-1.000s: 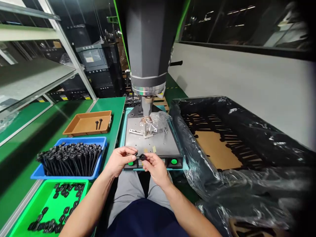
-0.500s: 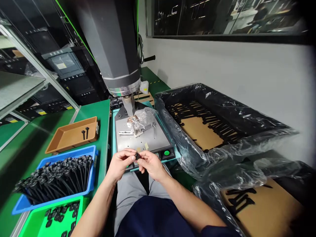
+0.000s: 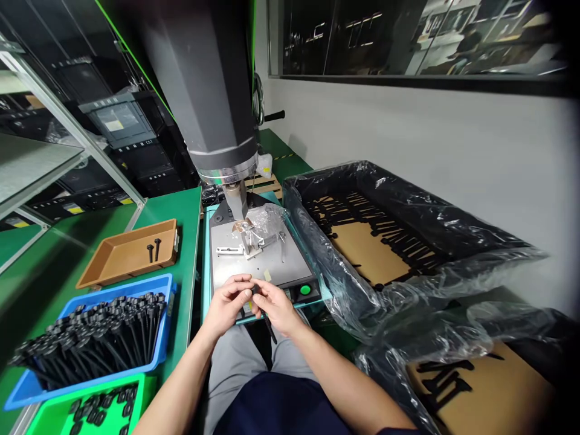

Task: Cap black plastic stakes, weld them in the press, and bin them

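Before the press plate (image 3: 276, 269), both hands (image 3: 251, 305) pinch a black pin (image 3: 268, 323)

Your left hand (image 3: 228, 304) and right hand (image 3: 277, 308) meet over the front edge of the press base plate (image 3: 281, 266), under the press head (image 3: 206, 90). Left of you: a tray of long pins (image 3: 90, 338), with a tray (image 3: 120, 260) holding two screws (image 3: 153, 249) behind it. Right of you: a bag-lined carton (image 3: 408, 235).
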`<act>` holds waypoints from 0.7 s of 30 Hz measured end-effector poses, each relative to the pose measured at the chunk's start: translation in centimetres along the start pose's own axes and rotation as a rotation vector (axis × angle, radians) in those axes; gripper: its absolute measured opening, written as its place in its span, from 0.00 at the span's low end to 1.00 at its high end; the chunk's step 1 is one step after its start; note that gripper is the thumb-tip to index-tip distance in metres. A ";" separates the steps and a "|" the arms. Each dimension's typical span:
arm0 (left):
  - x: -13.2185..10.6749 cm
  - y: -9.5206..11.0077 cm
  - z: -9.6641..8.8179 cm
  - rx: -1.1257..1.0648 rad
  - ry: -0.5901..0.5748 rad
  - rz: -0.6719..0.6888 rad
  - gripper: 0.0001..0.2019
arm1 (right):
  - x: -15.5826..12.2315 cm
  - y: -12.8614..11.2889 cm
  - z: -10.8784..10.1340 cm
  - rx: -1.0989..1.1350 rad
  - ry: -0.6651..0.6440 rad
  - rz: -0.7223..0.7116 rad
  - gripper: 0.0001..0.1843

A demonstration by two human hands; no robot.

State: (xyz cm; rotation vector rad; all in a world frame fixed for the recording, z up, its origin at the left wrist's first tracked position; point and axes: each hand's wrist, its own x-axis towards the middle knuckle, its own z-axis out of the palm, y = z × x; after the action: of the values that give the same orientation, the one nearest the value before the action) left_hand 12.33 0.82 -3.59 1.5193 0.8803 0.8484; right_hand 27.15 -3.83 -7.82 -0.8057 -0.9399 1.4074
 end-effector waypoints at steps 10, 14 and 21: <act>6.2 -2.9 -3.0 -0.079 0.279 0.038 0.18 | 6.6 2.3 -3.7 -0.035 0.276 0.040 0.24; 9.9 -2.7 -4.3 -0.247 0.220 -0.078 0.22 | 10.0 2.6 -4.0 0.011 0.301 0.033 0.21; 14.0 -2.2 -4.4 -0.411 0.251 -0.081 0.17 | 13.8 2.5 -3.6 0.021 0.339 -0.078 0.25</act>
State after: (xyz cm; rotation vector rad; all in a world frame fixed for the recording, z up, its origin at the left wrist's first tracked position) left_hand 14.78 15.42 -4.64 1.0293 0.8766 1.1009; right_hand 28.50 10.23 -10.80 -0.9470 -0.6860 1.1652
